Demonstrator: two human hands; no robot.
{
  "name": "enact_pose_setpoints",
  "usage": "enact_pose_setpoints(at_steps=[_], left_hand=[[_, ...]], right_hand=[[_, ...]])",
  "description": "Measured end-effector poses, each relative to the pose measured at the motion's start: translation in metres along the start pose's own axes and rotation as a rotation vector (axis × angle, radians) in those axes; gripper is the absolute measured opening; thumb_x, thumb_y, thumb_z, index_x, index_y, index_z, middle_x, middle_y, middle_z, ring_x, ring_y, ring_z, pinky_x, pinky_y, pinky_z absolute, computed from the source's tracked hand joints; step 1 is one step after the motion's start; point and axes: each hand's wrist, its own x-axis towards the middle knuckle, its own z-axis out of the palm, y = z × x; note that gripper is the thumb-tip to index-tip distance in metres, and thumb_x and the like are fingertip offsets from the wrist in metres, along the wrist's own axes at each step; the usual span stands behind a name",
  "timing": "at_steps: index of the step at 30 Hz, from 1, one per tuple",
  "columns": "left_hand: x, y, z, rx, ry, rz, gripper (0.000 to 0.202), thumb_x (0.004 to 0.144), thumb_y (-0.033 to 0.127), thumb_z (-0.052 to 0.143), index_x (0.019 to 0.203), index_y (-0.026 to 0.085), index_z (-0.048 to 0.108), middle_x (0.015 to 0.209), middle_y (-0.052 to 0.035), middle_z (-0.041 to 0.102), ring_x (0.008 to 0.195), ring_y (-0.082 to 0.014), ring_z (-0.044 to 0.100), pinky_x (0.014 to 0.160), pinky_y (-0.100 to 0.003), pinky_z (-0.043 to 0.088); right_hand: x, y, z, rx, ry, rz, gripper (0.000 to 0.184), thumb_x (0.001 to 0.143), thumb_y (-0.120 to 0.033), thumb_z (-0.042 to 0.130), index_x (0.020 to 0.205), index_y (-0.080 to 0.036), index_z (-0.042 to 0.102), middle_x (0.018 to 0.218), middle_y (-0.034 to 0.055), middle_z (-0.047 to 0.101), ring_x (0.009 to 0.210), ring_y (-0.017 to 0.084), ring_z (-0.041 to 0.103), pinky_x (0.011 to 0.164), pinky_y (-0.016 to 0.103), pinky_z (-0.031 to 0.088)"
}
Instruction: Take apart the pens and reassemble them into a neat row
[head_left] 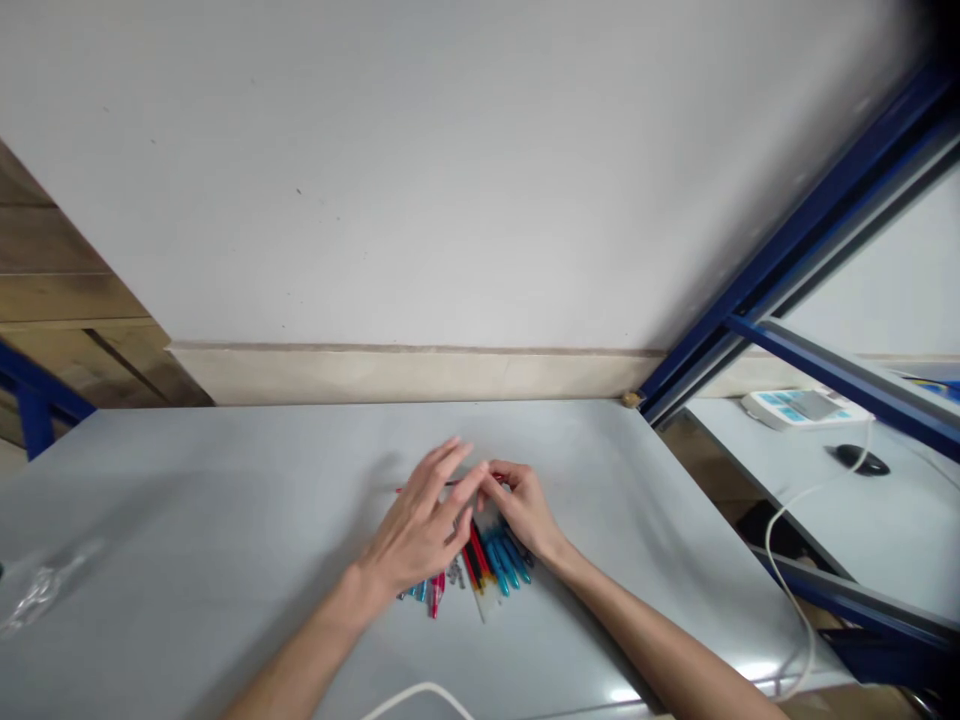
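My right hand (pixel 526 508) pinches a thin red pen refill (pixel 498 478) between thumb and fingers. The refill reaches left behind my left hand (pixel 420 525), where its far tip shows. My left hand has its fingers stretched and apart, with the index fingertip at the right hand's fingertips. Below the hands lie several red refills (pixel 477 558) in a bundle, beside blue translucent pen barrels (pixel 507 562). A red pen piece (pixel 436 596) and small metallic-looking parts (pixel 455 573) lie to their left. Light blue pieces (pixel 417 591) are partly covered by my left wrist.
The grey table (pixel 247 520) meets a pale wall (pixel 412 200). Crumpled clear plastic (pixel 46 590) lies at the left. A blue metal frame (pixel 810 205) rises at the right, with a black mouse (pixel 862 459) and white cable (pixel 780 520) beyond. Another white cable (pixel 420 688) crosses the front edge.
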Motion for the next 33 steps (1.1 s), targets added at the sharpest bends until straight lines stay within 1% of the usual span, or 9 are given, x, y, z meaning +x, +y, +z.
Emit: enact_pose_setpoints(at_steps=[4, 7, 10, 16, 20, 24, 27, 30, 33], left_hand=[[-0.003, -0.022, -0.009, 0.111, 0.071, -0.164, 0.055, 0.101, 0.022, 0.048, 0.153, 0.024, 0.033, 0.149, -0.0153, 0.046, 0.146, -0.033, 0.036, 0.118, -0.059, 0.036], [-0.008, -0.033, -0.008, 0.127, 0.055, -0.195, 0.024, 0.102, 0.023, 0.047, 0.122, 0.02, 0.061, 0.14, -0.0137, 0.053, 0.14, -0.033, 0.041, 0.112, -0.057, 0.04], [-0.011, -0.036, -0.005, 0.078, 0.061, -0.199, 0.019, 0.102, 0.02, 0.047, 0.099, 0.019, 0.065, 0.131, -0.0115, 0.057, 0.13, -0.0296, 0.049, 0.106, -0.05, 0.046], [-0.015, -0.034, -0.001, -0.053, 0.047, -0.212, 0.018, 0.101, 0.013, 0.045, 0.103, 0.021, 0.061, 0.121, -0.0091, 0.06, 0.111, -0.0235, 0.057, 0.096, -0.041, 0.047], [-0.019, -0.04, 0.003, -0.094, -0.015, -0.244, 0.014, 0.101, 0.017, 0.051, 0.111, 0.021, 0.06, 0.101, -0.0052, 0.065, 0.095, -0.021, 0.059, 0.085, -0.037, 0.047], [-0.022, -0.047, 0.008, -0.114, -0.009, -0.239, 0.013, 0.098, 0.032, 0.062, 0.104, 0.021, 0.064, 0.092, -0.0033, 0.066, 0.09, -0.0203, 0.058, 0.082, -0.035, 0.046], [-0.022, -0.047, 0.008, -0.105, 0.004, -0.207, 0.015, 0.1, 0.032, 0.058, 0.095, 0.02, 0.065, 0.088, -0.0027, 0.066, 0.088, -0.0197, 0.056, 0.081, -0.035, 0.044], [-0.02, -0.043, 0.005, -0.084, 0.013, -0.187, 0.015, 0.102, 0.029, 0.054, 0.097, 0.02, 0.065, 0.089, -0.0033, 0.064, 0.088, -0.0198, 0.056, 0.08, -0.034, 0.044], [-0.02, -0.041, 0.003, -0.086, -0.004, -0.185, 0.012, 0.102, 0.027, 0.054, 0.101, 0.02, 0.063, 0.092, -0.0037, 0.064, 0.09, -0.02, 0.057, 0.081, -0.034, 0.044]], right_hand=[[0.008, 0.003, -0.008, 0.083, 0.042, 0.012, 0.034, 0.093, -0.049, 0.064, 0.082, -0.019, 0.073, 0.07, 0.004, 0.072, 0.071, 0.02, 0.063, 0.075, 0.032, 0.048], [0.009, 0.005, -0.009, 0.175, 0.052, 0.021, 0.029, 0.088, -0.047, 0.071, 0.095, -0.019, 0.075, 0.085, 0.0061, 0.076, 0.082, 0.022, 0.068, 0.081, 0.033, 0.05], [0.01, 0.005, -0.009, 0.194, 0.042, 0.046, 0.031, 0.084, -0.047, 0.075, 0.098, -0.019, 0.075, 0.09, 0.0069, 0.077, 0.083, 0.023, 0.068, 0.08, 0.034, 0.05], [0.009, 0.006, -0.01, 0.001, -0.075, 0.048, 0.05, 0.097, -0.054, 0.056, 0.064, -0.017, 0.065, 0.052, 0.0014, 0.061, 0.053, 0.015, 0.051, 0.059, 0.029, 0.04], [0.01, 0.007, -0.007, 0.01, -0.076, -0.041, 0.032, 0.091, -0.049, 0.066, 0.084, -0.017, 0.07, 0.076, 0.0029, 0.068, 0.071, 0.017, 0.059, 0.068, 0.028, 0.045], [0.012, 0.008, -0.006, 0.028, -0.058, -0.055, 0.031, 0.086, -0.048, 0.072, 0.094, -0.017, 0.071, 0.092, 0.0058, 0.071, 0.077, 0.018, 0.06, 0.072, 0.029, 0.047], [0.011, 0.008, -0.006, 0.021, -0.08, -0.017, 0.033, 0.085, -0.049, 0.072, 0.087, -0.016, 0.071, 0.08, 0.0038, 0.07, 0.068, 0.016, 0.057, 0.066, 0.028, 0.044], [0.009, 0.007, -0.005, -0.026, -0.119, 0.049, 0.045, 0.093, -0.052, 0.061, 0.068, -0.015, 0.065, 0.059, -0.0004, 0.057, 0.056, 0.013, 0.047, 0.058, 0.026, 0.038], [0.008, 0.005, -0.003, -0.05, -0.127, 0.028, 0.043, 0.094, -0.051, 0.059, 0.069, -0.016, 0.064, 0.061, -0.0007, 0.056, 0.057, 0.013, 0.047, 0.058, 0.026, 0.037]])
